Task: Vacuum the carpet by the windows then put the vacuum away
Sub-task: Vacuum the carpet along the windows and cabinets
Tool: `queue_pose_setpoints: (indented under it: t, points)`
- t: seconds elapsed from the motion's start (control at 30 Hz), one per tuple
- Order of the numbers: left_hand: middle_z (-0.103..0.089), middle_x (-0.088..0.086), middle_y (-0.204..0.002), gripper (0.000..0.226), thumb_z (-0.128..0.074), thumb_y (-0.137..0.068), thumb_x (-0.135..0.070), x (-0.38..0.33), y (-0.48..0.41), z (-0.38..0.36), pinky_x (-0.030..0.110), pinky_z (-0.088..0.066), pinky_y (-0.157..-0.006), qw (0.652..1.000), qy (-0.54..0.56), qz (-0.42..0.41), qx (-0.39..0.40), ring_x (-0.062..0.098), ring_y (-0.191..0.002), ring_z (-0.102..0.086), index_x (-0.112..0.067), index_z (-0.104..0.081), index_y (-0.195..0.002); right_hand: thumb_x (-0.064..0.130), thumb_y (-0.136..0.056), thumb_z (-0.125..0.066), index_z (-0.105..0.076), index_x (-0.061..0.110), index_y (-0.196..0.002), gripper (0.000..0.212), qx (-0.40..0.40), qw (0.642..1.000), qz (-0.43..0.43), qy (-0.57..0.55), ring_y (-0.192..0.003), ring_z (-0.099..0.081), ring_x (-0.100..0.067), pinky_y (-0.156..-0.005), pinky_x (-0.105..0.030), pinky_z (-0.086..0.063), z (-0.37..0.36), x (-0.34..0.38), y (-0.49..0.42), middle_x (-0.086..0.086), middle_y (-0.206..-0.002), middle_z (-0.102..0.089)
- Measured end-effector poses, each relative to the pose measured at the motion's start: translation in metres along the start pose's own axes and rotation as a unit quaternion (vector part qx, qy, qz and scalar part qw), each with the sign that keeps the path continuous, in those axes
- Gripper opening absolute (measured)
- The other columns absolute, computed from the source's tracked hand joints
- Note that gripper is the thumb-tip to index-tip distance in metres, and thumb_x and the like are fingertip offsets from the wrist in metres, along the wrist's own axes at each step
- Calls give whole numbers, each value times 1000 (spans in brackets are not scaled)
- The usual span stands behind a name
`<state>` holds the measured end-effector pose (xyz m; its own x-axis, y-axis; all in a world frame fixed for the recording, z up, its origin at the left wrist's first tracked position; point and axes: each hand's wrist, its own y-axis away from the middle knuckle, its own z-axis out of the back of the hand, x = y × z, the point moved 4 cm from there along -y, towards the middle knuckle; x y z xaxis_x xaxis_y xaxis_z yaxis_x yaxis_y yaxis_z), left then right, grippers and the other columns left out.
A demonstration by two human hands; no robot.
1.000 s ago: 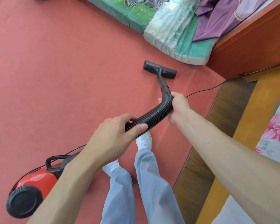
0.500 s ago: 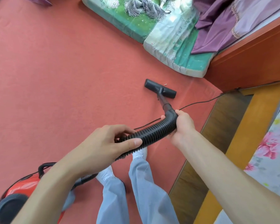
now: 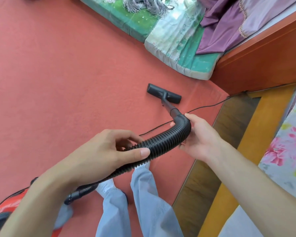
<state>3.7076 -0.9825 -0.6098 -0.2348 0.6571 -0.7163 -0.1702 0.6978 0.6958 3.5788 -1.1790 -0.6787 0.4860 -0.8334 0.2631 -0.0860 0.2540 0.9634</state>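
- Head view: the left hand [image 3: 109,151] has its grip curled round the black ribbed hose [image 3: 169,139] at mid-frame, thumb laid along the top.
- The right hand [image 3: 200,134], at 3 o'clock of the left, wraps its grip round the hose's bend.
- The floor nozzle [image 3: 164,94] sits flat on the red carpet [image 3: 58,74] at 12 o'clock of the hands, near the green cushion [image 3: 186,53].
- The red vacuum body [image 3: 12,204] lies at 7 o'clock, partly behind the left forearm.
- A thin black cord [image 3: 208,106] trails toward 2 o'clock.
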Motion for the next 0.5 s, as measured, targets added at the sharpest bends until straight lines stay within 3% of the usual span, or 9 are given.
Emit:
queue_pose_setpoints:
  t: [0.1,0.23,0.37,0.5]
  points:
    - [-76,-3,-86,31,-72,-77,-55,-2,1,10,32,-54,-78,1000,17,2,10,13,-75,-72,-32,-74,-97,31,-92,-56,-59,5,-118,37,40,999,-24,-24,-90,-52,-23,-82,-34,-41,5,-2,0,-10,-100,-59]
    - [-74,-3,-76,23,-65,-85,-51,4,-27,7,30,-52,-69,993,-82,11,-79,14,-70,-69,-32,-71,-96,33,-96,-52,-60,6,-108,31,48,998,8,-41,-92,-57,-22,-87,-32,-41,-6,6,-37,-10,-96,-66]
    - [-70,-3,-80,29,-58,-90,-54,22,-52,-21,38,-53,-68,975,-203,22,-88,15,-69,-64,-30,-64,-105,33,-98,-47,-55,13,-105,23,-11,999,34,-20,-68,-59,-18,-67,-32,-48,-14,-1,-68,-8,-80,-65]
    - [-71,0,-72,22,-63,-87,-51,26,-32,-23,37,-56,-68,989,-134,8,-67,16,-67,-67,-33,-66,-100,32,-97,-52,-55,14,-100,19,-2,996,36,-85,-63,-58,-16,-57,-30,-48,-17,-15,-58,-7,-76,-62]
